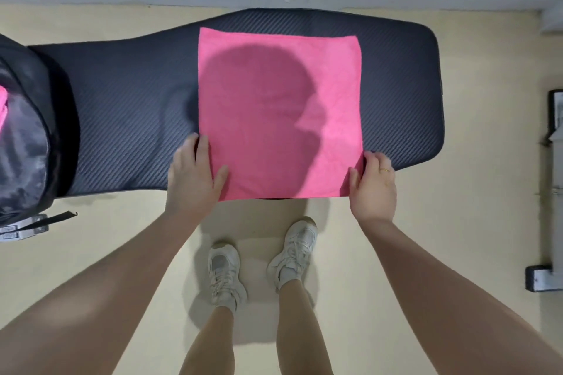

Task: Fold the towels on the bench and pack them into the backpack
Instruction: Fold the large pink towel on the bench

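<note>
Here the 2 hands pinch the pink towel's (279,113) near corners, left hand (195,175) at 7 o'clock, right hand (372,184) at 5, likely readying a fold. It lies flat on the bench (128,94); the backpack (27,131) waits at 9 o'clock.

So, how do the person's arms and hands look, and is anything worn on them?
Both arms are bare, with no sleeves in view as far up as the frame shows. The left hand wears nothing: no glove, no watch, no ring that can be seen. The right hand has a thin gold-coloured ring on one of its fingers. No wristband or bracelet shows on either wrist.
</note>
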Demonstrator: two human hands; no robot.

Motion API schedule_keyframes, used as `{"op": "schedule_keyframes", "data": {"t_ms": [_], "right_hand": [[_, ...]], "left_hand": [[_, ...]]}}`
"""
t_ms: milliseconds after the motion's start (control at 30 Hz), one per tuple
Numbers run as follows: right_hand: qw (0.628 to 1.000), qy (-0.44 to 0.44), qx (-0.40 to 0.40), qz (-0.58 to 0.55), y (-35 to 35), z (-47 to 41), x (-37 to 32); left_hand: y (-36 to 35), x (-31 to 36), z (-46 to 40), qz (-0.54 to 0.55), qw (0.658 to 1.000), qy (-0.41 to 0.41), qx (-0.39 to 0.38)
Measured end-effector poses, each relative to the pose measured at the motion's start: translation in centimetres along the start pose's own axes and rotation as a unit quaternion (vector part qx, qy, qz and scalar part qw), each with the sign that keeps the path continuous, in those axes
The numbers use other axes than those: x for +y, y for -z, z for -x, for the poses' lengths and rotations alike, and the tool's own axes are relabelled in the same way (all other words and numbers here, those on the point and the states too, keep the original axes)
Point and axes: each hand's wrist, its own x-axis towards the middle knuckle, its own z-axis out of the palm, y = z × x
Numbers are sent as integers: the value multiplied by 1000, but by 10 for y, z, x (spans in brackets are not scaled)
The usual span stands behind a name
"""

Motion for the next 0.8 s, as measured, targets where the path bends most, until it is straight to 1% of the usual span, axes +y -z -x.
{"op": "schedule_keyframes", "data": {"t_ms": [33, 67, 133, 167, 200, 233, 267, 300, 333, 433, 533, 600, 633, 667, 800], "right_hand": [[998, -57, 16, -36, 0, 6, 2], [990, -123, 12, -71, 0, 10, 2], [955, -251, -51, -149, -1, 13, -1], [922, -308, -79, -221, -2, 12, -3], [876, -358, -90, -312, -2, 10, -7], [826, -396, -89, -392, -1, 7, -9], [789, -415, -84, -445, -1, 6, -12], [770, -423, -77, -472, -1, 5, -13], [761, -427, -76, -482, 0, 5, -15], [759, -420, -71, -492, 6, 7, -14], [770, -398, -79, -492, 22, 11, -8], [780, -381, -87, -489, 39, 17, -9], [789, -369, -88, -484, 47, 20, -10], [800, -355, -86, -477, 56, 23, -12], [866, -256, -69, -423, 87, 20, -27]], "left_hand": [[0, 0, 10, 10, 999, 36, 1], [-1, 0, 18, 25, 997, 70, -6], [-4, 1, 25, 86, 985, 150, -21], [-3, 4, 25, 137, 969, 202, -26], [-5, 7, 24, 192, 949, 250, -31], [-8, 7, 23, 239, 929, 281, -37], [-12, 6, 21, 268, 914, 299, -50], [-14, 4, 19, 289, 900, 319, -65], [-16, 5, 20, 309, 884, 341, -86], [-16, 7, 21, 398, 832, 368, -117], [1, 17, 29, 489, 771, 391, -117], [19, 22, 36, 515, 751, 401, -97], [29, 24, 40, 520, 751, 399, -81], [39, 28, 43, 517, 758, 391, -65], [74, 42, 44, 487, 805, 339, -3]]}}
